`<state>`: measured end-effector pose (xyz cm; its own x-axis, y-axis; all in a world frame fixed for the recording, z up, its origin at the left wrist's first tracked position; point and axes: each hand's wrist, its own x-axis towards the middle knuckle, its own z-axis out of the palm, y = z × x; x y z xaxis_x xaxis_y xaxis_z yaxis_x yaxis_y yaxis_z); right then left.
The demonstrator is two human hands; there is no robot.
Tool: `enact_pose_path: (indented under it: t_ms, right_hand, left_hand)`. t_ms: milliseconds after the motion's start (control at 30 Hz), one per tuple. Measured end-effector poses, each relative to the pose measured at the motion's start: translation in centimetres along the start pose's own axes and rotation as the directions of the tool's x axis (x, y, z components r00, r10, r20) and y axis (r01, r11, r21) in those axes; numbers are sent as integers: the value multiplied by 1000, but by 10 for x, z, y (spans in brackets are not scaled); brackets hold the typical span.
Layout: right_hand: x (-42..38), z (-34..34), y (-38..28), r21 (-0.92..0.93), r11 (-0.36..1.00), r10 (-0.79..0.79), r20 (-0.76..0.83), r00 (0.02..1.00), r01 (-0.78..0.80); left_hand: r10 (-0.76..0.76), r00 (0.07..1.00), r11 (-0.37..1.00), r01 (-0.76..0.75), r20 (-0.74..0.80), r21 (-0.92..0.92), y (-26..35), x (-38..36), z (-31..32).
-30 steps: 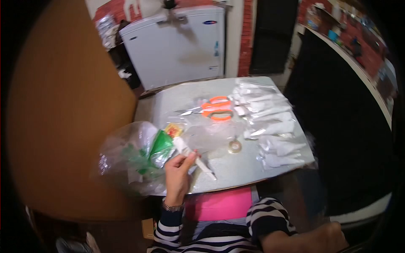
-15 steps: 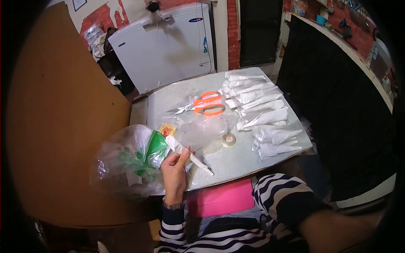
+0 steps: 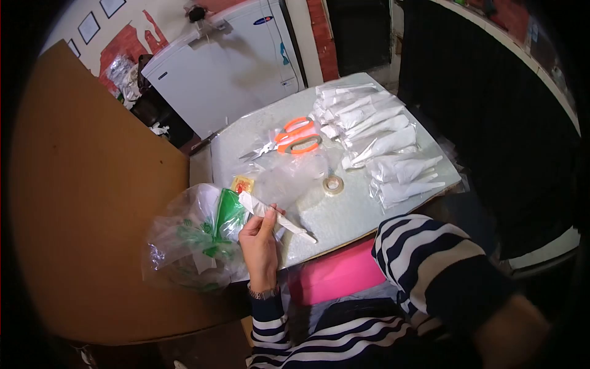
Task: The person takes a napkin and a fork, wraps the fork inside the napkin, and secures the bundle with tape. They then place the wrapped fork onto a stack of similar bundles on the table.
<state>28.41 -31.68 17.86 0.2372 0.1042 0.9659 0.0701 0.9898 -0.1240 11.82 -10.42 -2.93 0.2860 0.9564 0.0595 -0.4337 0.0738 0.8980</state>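
My left hand [image 3: 260, 249] is closed round a narrow white wrapped roll [image 3: 284, 222], which slants down to the right over the table's near edge. Beside that hand lies a clear plastic bag with green printing [image 3: 195, 237], and a yellow and red packet [image 3: 243, 184] sits just above. My right forearm [image 3: 510, 320] reaches toward the lower right edge, its hand hidden in the dark border. Orange-handled scissors [image 3: 299, 136] and a tape roll [image 3: 333, 185] lie beyond my left hand. Several white rolls in clear plastic [image 3: 384, 141] are lined up on the right.
The light table [image 3: 326, 224] has a pink object [image 3: 338, 270] below its near edge. A brown panel [image 3: 104, 203] stands left, a white freezer [image 3: 221, 67] behind, and a black curtain [image 3: 473, 129] on the right. Loose clear plastic [image 3: 286, 178] lies mid-table.
The view has shifted and tilted slightly. My left hand still holds the white roll. My right forearm has moved a little lower in view.
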Motion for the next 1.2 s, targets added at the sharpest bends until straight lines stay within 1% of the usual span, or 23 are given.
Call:
enact_pose_path:
  t_ms: [167,267,367,433,467,500,533,567,600,633,733,767,833,867,900,933,967,1000,1067,1167,1200]
  right_hand:
    - [-5,-3,6,43,999,-15,10,1000,14]
    - [-9,-7,7,115,992,-41,0,999,40]
    - [-14,-14,16,214,977,-15,-27,1000,20]
    - [-19,-17,24,245,970,10,-51,999,3]
    - [-22,-14,29,225,974,15,-71,997,2]
    - [-24,-13,29,124,992,-1,-78,997,11]
    - [-26,-7,25,-120,993,-26,-110,994,13]
    - [-28,-1,22,-363,932,-49,-155,987,-10]
    - [-27,4,19,-460,886,-6,-144,990,-61]
    - [-15,9,12,-478,866,176,17,984,-147]
    - [-8,-25,7,-326,938,202,236,951,-118]
    - [-14,-23,8,-410,912,118,188,975,-31]
    - [-25,-17,11,-592,800,-55,86,995,95]
    - [-22,-17,14,-611,779,-121,73,990,140]
    - [-23,-15,19,-529,834,-214,-50,976,156]
    - [-23,-11,26,-445,873,-305,-176,936,200]
    - [-22,-6,33,-373,889,-385,-294,875,266]
    - [-23,-21,26,-440,854,-389,-182,903,279]
    - [-22,-30,22,-425,860,-340,-62,939,283]
    - [-22,-33,25,-166,964,-215,-36,976,207]
    - [-17,-43,21,-73,997,42,295,955,-22]
  left_hand:
    - [16,1000,1000,-16,4,-1,-1,0,-2]
    - [15,1000,1000,-16,3,12,1,0,1]
    - [-23,1000,1000,23,-9,1,3,-1,3]
    - [0,1000,999,-1,2,39,3,-2,2]
    - [-2,1000,999,1,7,51,3,-1,2]
    - [-10,1000,998,9,17,68,3,-1,2]
    - [-10,1000,997,9,15,71,3,-1,2]
    - [-15,1000,997,14,13,75,3,-1,2]
    - [-19,1000,997,18,10,79,3,-2,2]
    - [-20,1000,997,19,12,80,3,-3,1]
    - [-18,1000,997,17,9,73,4,-2,3]
    - [-27,1000,997,27,0,74,5,-2,4]
    - [-17,1000,997,18,-6,74,4,-2,5]
    - [-4,1000,997,4,-1,80,2,-1,5]
    - [5,1000,996,-5,4,92,3,-1,3]
    - [-5,1000,995,5,1,96,2,-3,3]
    - [-3,1000,996,2,5,94,1,-1,3]
    - [-5,1000,995,4,6,97,2,-1,2]
    - [-18,1000,995,18,0,100,4,-2,4]
    - [-32,999,996,32,-3,80,3,-3,5]
    - [-35,999,997,35,-10,68,4,-2,3]
